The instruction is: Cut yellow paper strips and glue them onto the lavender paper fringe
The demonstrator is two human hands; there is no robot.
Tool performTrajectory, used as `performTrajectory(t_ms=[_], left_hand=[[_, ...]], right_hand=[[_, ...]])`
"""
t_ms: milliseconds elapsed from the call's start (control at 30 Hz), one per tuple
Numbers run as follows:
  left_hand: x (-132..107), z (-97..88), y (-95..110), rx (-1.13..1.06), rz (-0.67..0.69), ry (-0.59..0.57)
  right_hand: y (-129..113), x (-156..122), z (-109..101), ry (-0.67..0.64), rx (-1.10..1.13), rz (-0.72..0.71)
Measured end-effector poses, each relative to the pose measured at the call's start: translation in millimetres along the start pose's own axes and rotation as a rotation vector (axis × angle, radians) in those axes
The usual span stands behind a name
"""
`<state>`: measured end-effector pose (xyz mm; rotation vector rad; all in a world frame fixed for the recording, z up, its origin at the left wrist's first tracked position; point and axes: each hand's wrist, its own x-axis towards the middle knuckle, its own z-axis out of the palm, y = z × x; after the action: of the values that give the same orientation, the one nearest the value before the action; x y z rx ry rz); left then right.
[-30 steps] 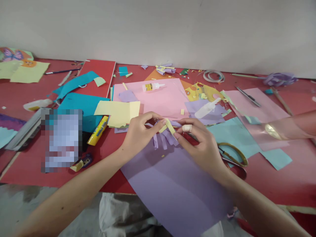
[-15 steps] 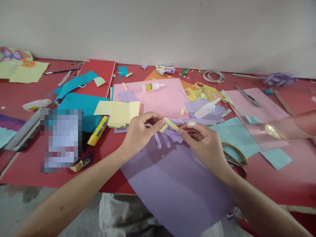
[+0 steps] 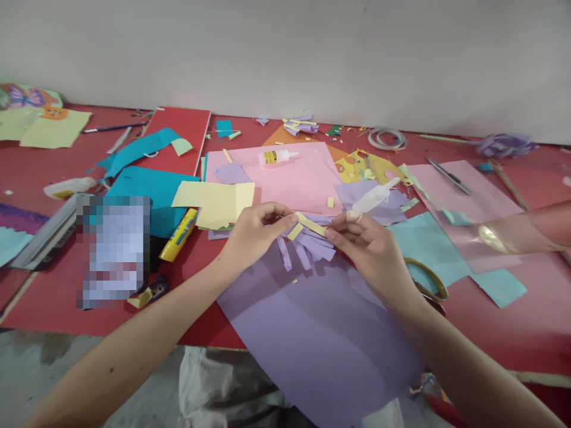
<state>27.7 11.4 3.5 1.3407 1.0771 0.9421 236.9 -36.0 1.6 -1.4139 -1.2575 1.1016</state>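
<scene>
My left hand [image 3: 259, 235] pinches one end of a pale yellow paper strip [image 3: 311, 224], thumb on top. The strip's other end is between the thumb and fingers of my right hand [image 3: 372, 241], which has a bandage on one finger. Just beneath it hangs a bunch of curled purple paper strips [image 3: 314, 245]; my left fingers hide part of it, so I cannot tell how it is held. Below both hands a large purple paper sheet [image 3: 321, 333] reaches over the table's front edge.
A glue bottle [image 3: 274, 157] lies on pink paper [image 3: 303, 178]. A white bottle [image 3: 375, 197] rests on purple paper. Scissors [image 3: 429, 278] are beside my right wrist. A yellow glue stick [image 3: 178, 235] lies left. Another person's arm [image 3: 530, 229] reaches in from the right.
My right hand has shifted slightly right along the yellow strip, and its fingers have risen a little. The purple strips show more now. My left hand has hardly moved.
</scene>
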Motion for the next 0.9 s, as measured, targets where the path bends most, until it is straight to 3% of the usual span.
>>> performTrajectory(t_ms=[533, 900], left_hand=[[-1.0, -2.8, 7.2, 0.106, -0.084, -0.033], [-1.1, -3.2, 5.6, 0.156, 0.037, 0.000]], right_hand=[[-0.5, -0.6, 0.2, 0.015, -0.060, -0.060], [-3.1, -1.4, -1.1, 0.014, -0.084, -0.063]])
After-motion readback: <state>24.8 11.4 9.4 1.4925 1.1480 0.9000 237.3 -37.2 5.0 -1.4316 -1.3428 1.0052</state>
